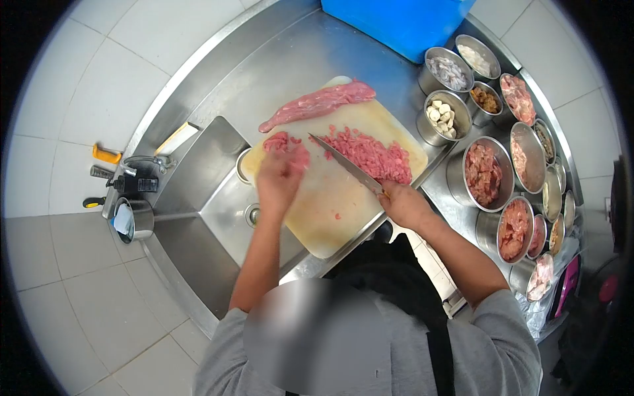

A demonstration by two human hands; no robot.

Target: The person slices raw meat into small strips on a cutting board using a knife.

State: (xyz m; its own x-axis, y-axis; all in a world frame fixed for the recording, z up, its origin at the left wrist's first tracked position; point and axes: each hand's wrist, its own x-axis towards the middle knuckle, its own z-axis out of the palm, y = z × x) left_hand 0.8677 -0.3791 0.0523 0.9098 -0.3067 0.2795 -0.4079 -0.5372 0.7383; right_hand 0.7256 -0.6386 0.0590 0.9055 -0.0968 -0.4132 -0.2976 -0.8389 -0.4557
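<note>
In my right hand (404, 206) is the handle of a kitchen knife (350, 165); its blade slants up and left across the cutting board (317, 211), beside a pile of chopped raw meat (370, 152). My left hand (281, 177), a little blurred, is closed at a piece of raw meat (300, 157) left of the blade. Just beyond its fingers lie more cut pieces (280, 140). A long uncut strip of meat (320, 105) rests along the board's far edge. One small scrap (337, 216) sits alone on the near part of the board.
A steel sink (191, 231) opens on the left, with a tap (148, 160) behind it. A blue container (399, 23) stands at the back. Several steel pots line the right side, including ones with garlic cloves (441, 117) and meat chunks (483, 175).
</note>
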